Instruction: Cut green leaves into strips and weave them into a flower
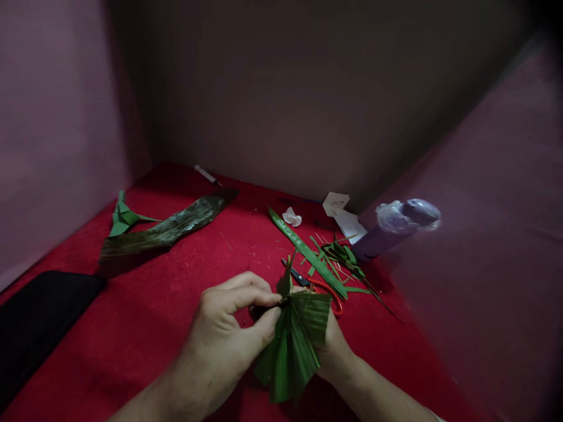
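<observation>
A fan of pleated green leaf (295, 346) spreads downward in front of me, with a small pointed leaf tip standing above its gathered top. My left hand (229, 334) pinches that gathered part between thumb and forefinger. Behind the fan is my right hand (335, 343); the leaf covers its fingers, so their grip does not show. Scissors with red handles (328, 290) lie on the red cloth just beyond the hands, partly hidden by the leaf and the right hand.
A long green leaf strip (308, 252) and leaf scraps (341, 258) lie ahead to the right, by a purple bottle (391, 231), white papers (338, 205) and crumpled tissue (291, 217). Leftward are a wide dark leaf (171, 228), a folded leaf piece (124, 217), a syringe (206, 174) and a black flat object (48, 322).
</observation>
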Action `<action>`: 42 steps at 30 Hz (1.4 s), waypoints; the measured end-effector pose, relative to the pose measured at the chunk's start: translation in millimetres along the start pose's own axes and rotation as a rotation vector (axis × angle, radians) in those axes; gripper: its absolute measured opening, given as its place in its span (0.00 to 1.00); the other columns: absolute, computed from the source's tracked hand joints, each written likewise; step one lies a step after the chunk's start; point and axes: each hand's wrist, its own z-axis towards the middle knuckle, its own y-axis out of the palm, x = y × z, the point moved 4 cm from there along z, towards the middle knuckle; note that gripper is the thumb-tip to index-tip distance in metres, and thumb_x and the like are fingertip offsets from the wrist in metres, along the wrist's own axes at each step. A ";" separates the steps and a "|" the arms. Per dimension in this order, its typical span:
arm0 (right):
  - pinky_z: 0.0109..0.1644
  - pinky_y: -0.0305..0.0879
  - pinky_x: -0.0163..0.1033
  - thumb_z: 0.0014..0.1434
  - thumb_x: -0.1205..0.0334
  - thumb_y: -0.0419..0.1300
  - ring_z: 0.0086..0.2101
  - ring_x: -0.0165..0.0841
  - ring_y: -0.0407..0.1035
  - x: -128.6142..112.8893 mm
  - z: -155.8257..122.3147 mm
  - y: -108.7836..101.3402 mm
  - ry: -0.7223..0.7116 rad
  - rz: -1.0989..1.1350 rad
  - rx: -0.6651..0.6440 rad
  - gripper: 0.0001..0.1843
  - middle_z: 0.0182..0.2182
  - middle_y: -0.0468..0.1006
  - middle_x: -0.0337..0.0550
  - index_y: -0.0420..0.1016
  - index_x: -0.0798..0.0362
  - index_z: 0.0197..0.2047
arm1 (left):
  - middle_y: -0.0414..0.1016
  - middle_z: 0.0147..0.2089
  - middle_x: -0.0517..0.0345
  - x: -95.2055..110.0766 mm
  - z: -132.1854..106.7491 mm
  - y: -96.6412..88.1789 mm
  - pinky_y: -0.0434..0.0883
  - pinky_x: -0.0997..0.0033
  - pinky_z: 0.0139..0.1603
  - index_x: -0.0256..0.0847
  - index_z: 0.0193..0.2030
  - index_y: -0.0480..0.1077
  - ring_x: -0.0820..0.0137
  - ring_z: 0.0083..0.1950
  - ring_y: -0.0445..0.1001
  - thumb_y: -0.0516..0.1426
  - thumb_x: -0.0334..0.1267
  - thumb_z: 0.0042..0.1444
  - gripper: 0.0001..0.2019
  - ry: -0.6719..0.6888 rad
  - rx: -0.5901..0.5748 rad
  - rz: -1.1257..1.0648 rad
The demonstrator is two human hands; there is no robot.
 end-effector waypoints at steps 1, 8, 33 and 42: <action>0.23 0.56 0.31 0.45 0.56 0.67 0.19 0.25 0.55 0.3 0.0 -0.4 -0.002 0.008 0.005 0.11 0.18 0.66 0.34 0.72 0.53 0.27 | 0.75 0.27 0.57 -0.5 -0.2 0.5 0.69 0.78 0.28 0.37 0.26 0.76 0.73 0.29 0.74 0.59 0.25 0.46 0.06 0.003 -0.002 0.003; 0.26 0.55 0.31 0.40 0.57 0.69 0.21 0.24 0.54 -13.4 4.4 7.1 -0.055 -0.062 0.027 0.15 0.19 0.64 0.33 0.68 0.55 0.22 | 0.74 0.28 0.57 -5.5 -1.5 3.5 0.69 0.75 0.30 0.36 0.27 0.75 0.72 0.29 0.73 0.58 0.25 0.48 0.05 0.024 -0.011 0.027; 0.22 0.53 0.29 0.40 0.67 0.68 0.19 0.23 0.54 -3.7 3.0 1.8 -0.007 0.038 -0.089 0.10 0.19 0.64 0.32 0.70 0.54 0.25 | 0.74 0.26 0.57 -10.5 0.7 3.7 0.69 0.76 0.30 0.37 0.24 0.74 0.72 0.28 0.73 0.59 0.27 0.47 0.05 -0.057 -0.043 0.041; 0.13 0.47 0.25 0.42 0.63 0.68 0.13 0.20 0.50 -10.5 4.5 7.9 0.020 0.087 -0.143 0.12 0.16 0.67 0.32 0.70 0.55 0.29 | 0.79 0.31 0.55 -17.2 3.1 1.3 0.72 0.73 0.34 0.39 0.32 0.77 0.68 0.33 0.76 0.60 0.36 0.50 0.05 -0.266 -0.086 -0.091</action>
